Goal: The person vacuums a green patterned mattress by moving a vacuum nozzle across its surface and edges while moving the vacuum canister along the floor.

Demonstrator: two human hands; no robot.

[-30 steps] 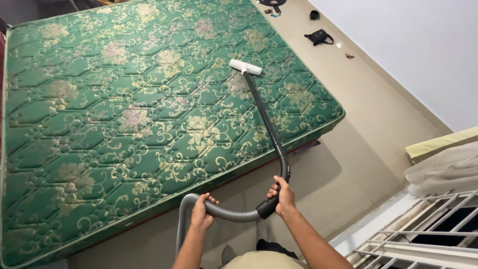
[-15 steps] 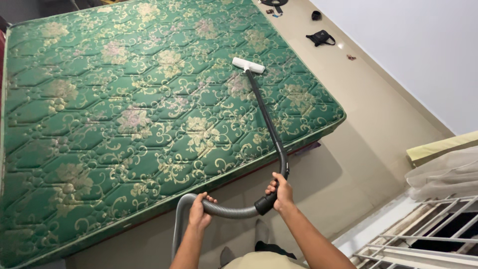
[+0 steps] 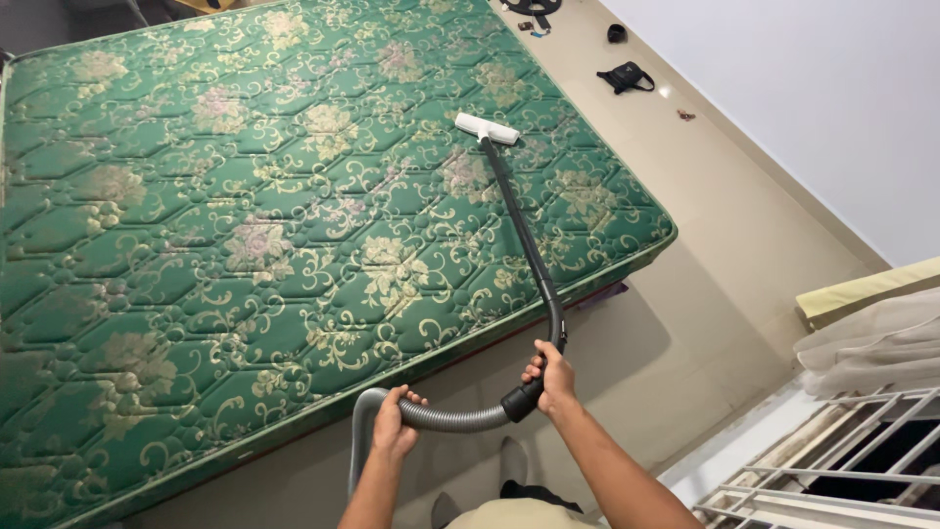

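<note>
The white nozzle head has barely shifted over the last second, holding its spot on the green quilted mattress upper centre; a slow pass; right hand curls shut around the black wand grip, left hand wraps the grey hose, lower centre.
</note>
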